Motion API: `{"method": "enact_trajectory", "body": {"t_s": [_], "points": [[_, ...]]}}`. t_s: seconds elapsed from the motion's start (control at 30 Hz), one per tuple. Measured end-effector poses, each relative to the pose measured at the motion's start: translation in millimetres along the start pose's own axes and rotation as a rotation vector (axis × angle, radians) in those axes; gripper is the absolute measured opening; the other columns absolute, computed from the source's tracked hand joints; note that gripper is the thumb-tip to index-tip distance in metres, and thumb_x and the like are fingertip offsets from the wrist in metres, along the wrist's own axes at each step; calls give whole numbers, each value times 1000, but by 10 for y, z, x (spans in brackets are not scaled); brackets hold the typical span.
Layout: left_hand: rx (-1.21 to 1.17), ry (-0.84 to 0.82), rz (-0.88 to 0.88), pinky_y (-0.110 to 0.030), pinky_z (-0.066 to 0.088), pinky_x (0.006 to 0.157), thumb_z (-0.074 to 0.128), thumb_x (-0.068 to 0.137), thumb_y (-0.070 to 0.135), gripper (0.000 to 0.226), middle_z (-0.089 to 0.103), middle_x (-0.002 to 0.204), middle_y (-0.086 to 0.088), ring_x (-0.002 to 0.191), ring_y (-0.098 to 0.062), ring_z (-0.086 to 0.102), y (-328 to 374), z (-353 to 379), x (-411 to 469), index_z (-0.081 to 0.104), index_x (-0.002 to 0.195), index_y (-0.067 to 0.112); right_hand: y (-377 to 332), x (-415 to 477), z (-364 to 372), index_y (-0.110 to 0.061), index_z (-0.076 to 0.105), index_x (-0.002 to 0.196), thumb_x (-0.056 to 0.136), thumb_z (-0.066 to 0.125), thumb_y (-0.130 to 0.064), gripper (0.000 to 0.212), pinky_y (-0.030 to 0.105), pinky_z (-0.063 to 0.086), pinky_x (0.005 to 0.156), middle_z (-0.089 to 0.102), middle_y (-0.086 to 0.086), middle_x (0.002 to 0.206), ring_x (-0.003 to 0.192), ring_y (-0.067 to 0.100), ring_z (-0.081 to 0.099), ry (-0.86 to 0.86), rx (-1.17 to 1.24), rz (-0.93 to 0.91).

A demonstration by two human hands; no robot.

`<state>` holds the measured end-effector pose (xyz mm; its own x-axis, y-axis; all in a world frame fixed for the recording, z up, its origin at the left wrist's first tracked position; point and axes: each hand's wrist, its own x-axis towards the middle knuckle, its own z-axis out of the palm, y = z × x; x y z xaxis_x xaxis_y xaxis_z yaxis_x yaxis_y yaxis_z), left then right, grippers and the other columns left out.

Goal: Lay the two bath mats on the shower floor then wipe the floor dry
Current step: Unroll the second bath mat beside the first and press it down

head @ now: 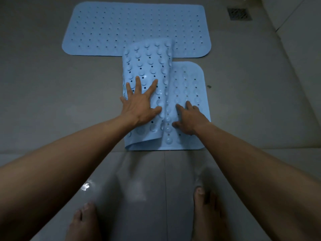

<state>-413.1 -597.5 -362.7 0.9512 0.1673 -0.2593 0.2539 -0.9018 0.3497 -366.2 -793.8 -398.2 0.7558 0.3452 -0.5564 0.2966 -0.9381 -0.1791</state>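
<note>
Bare feet (81,221) stand on glossy, wet-looking tiles (139,180); just beyond, the near mat (189,80) lies on the shower floor (52,87), its left part folded over onto itself; the left hand (140,103) presses that flap with fingers spread wide, and the right hand (189,119) rests straight-fingered on the laid part, neither gripping; the mat looks soft, floppy, light and probably slick, best taken at the flap's free edge; farther off, the far mat (135,28) lies flat; a drain (239,13) sits beyond, to the right.
</note>
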Motion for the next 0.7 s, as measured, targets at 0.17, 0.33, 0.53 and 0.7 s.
{"method": "enact_trajectory", "body": {"t_s": [0.17,0.33,0.53,0.7], "points": [[54,29,-10,-72,7,114,46,95,31,70,-12,166,-6,150,-40,-12,-105,-149,-34,14,154,49,24,20,104,-31,-2,157,96,50,-52,83,61,11,118,-16,7,164,151,33,-6,-9,26,22],[39,24,-123,-72,14,113,39,98,29,51,0,167,-6,150,-43,-4,-291,-278,-63,41,148,40,-102,8,58,-23,3,157,96,53,-45,82,61,13,117,-13,10,164,150,37,-1,-5,4,59],[82,8,-135,-70,14,114,62,82,67,93,-11,166,-7,149,-45,-9,-452,-281,-154,11,155,40,-408,29,26,-27,-5,157,95,52,-22,85,58,12,119,-16,7,164,151,35,-3,-8,61,-22],[141,-63,-130,-68,5,117,48,97,47,70,-16,166,-6,147,-50,-14,-587,-315,-190,11,156,44,-593,117,41,-37,4,156,101,41,-43,67,60,15,118,-12,9,165,151,36,-1,4,73,-100]]}}
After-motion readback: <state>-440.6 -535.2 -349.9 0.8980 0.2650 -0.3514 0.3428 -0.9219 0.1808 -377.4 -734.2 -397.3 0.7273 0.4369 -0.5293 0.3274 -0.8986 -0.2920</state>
